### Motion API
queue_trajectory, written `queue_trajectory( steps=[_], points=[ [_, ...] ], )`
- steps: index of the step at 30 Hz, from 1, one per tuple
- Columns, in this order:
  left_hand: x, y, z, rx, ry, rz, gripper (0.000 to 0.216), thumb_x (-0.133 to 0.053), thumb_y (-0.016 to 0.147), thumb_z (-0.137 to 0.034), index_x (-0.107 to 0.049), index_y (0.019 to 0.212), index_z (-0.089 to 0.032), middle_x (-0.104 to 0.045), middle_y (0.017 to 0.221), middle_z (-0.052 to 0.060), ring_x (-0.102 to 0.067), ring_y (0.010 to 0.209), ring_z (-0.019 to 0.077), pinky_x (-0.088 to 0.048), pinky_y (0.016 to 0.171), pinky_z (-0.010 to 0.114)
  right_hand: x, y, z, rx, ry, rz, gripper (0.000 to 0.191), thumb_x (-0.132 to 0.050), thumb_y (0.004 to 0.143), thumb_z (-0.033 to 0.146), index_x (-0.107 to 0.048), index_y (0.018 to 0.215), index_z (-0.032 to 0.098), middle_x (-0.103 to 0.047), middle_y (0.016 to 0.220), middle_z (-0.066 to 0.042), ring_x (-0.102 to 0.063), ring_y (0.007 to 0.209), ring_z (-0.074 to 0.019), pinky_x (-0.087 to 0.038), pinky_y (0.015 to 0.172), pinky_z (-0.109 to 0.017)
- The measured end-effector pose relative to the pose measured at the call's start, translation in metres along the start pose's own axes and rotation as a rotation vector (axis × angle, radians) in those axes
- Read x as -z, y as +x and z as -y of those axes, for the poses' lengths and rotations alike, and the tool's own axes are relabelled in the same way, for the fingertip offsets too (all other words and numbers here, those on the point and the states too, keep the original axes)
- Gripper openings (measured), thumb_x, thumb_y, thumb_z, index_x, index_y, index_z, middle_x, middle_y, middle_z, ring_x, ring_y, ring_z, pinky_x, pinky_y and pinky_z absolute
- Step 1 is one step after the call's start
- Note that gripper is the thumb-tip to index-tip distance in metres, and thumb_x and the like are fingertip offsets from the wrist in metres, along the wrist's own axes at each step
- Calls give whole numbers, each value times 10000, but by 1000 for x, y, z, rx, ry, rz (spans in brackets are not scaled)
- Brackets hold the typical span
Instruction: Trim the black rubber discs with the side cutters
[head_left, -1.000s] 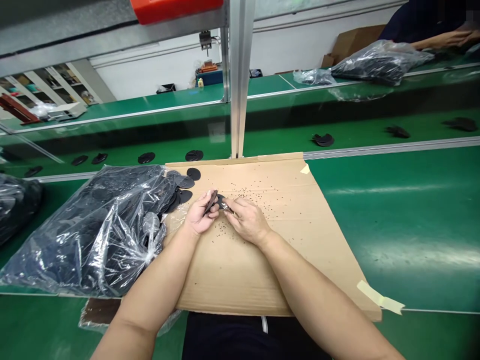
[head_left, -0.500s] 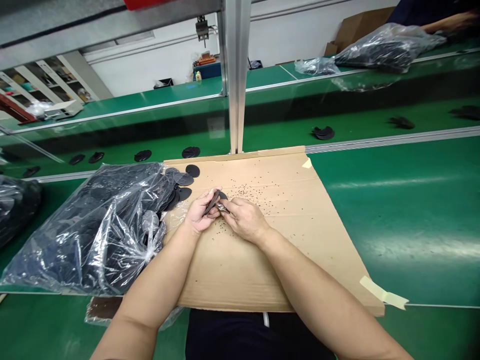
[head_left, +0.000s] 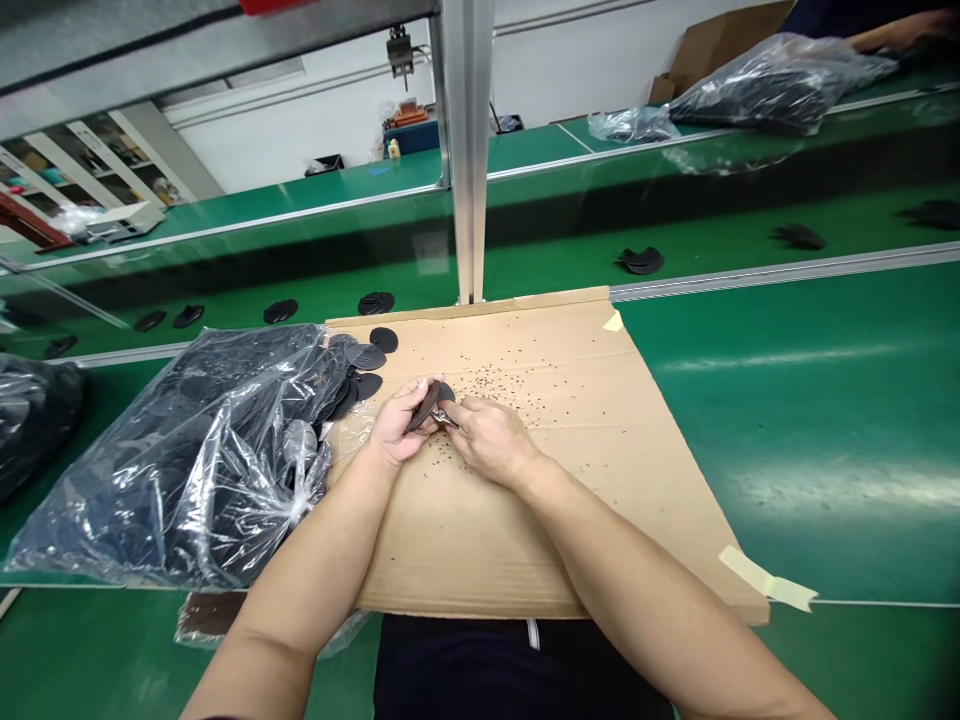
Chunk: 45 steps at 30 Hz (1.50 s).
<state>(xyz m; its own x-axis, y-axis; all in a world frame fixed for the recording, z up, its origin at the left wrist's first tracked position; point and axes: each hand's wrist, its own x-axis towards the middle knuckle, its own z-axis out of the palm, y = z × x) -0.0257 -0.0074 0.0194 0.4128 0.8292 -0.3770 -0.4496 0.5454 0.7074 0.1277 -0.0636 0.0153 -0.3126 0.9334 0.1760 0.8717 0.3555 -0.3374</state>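
Just above the cardboard sheet (head_left: 480,560), my left hand (head_left: 397,422) grips several thin black discs (head_left: 424,405), tilted up on edge. Another dark disc (head_left: 445,392) shows just behind them, at my right fingertips. My right hand (head_left: 491,435) is closed on a small shiny metal clipper-like tool (head_left: 442,414), whose tip meets the discs' edge; most of it is hidden by the fingers. Tiny black bits (head_left: 502,384) lie scattered over the cardboard beyond and below my hands. Left of my left hand, more black discs (head_left: 349,390) spill from a clear plastic bag (head_left: 172,460).
Behind a metal post (head_left: 468,150), small piles of black discs (head_left: 281,310) lie on a green belt (head_left: 540,250). Tape (head_left: 769,580) holds the cardboard's right corner. Another dark bag (head_left: 34,420) stands far left. A co-worker's arm (head_left: 900,32) is at upper right beside a plastic bag (head_left: 780,85).
The discs in my left hand have turned slightly, showing more of their faces. Both hands stay in nearly the same place; the whole view has shifted a little.
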Motion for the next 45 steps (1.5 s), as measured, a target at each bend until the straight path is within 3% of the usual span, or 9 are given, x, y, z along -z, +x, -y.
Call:
queue_trajectory(
  steps=[6,16,21,24,26,30,34,37,45],
  points=[
    [0,2,1,-26,38,-6,206,-722,750,-198,-639,924,-125,-491,591,-36,-354,364,36,-243,322,147,3,-1,1,22,-27,15,304,-490,893,226,-603,1175,218,-675,979,-77,-621,858,-217,-461,752,-303],
    [4,6,6,-38,64,-11,239,-746,731,-206,-643,917,-96,-533,612,-20,-473,424,62,-325,349,152,4,-1,1,-26,16,108,294,-488,858,173,-629,1107,241,-680,953,-58,-632,779,-202,-435,634,-290],
    [6,11,3,-113,-29,-8,254,-738,765,-232,-603,960,-141,-503,602,-48,-400,379,42,-268,328,146,-2,-2,-6,-77,114,-82,315,-496,881,217,-623,1169,234,-676,973,-58,-617,876,-208,-469,763,-299],
    [9,15,-3,-239,-114,-146,241,-737,777,-232,-547,918,-185,-565,668,-32,-521,477,72,-370,399,150,-2,3,-14,-160,136,-246,249,-482,893,222,-652,1074,199,-666,955,-78,-594,908,-219,-468,841,-326],
    [12,17,-6,-296,-152,-211,233,-728,787,-219,-518,883,-187,-610,714,-15,-585,554,94,-451,480,173,-1,9,-17,-170,137,-274,215,-496,880,214,-654,1024,188,-663,978,-88,-588,931,-229,-465,870,-347],
    [13,18,-9,-329,-202,-214,196,-705,786,-161,-549,905,-163,-649,743,5,-621,612,107,-516,591,218,-5,26,-13,-64,121,-211,252,-533,859,199,-630,1091,196,-644,1175,-89,-570,1051,-255,-436,947,-396],
    [13,15,-10,-328,-278,-207,179,-697,753,-88,-569,862,-150,-606,684,-26,-501,485,42,-407,465,147,-17,39,-7,11,70,-125,322,-523,887,198,-588,1202,189,-628,1251,-79,-557,1075,-255,-410,976,-400],
    [13,13,-11,-265,-320,-163,151,-672,760,-69,-562,830,-145,-563,647,-37,-444,445,32,-372,426,145,-23,41,-8,41,20,-65,292,-514,895,180,-605,1173,188,-650,1190,-78,-556,1066,-244,-404,966,-379],
    [10,16,-6,-264,-271,-145,148,-640,733,-2,-548,750,-117,-622,663,38,-623,628,125,-535,609,232,-14,32,-18,-31,-18,-47,221,-524,876,165,-641,1061,195,-670,1045,-88,-575,992,-238,-426,905,-363]
  ],
)
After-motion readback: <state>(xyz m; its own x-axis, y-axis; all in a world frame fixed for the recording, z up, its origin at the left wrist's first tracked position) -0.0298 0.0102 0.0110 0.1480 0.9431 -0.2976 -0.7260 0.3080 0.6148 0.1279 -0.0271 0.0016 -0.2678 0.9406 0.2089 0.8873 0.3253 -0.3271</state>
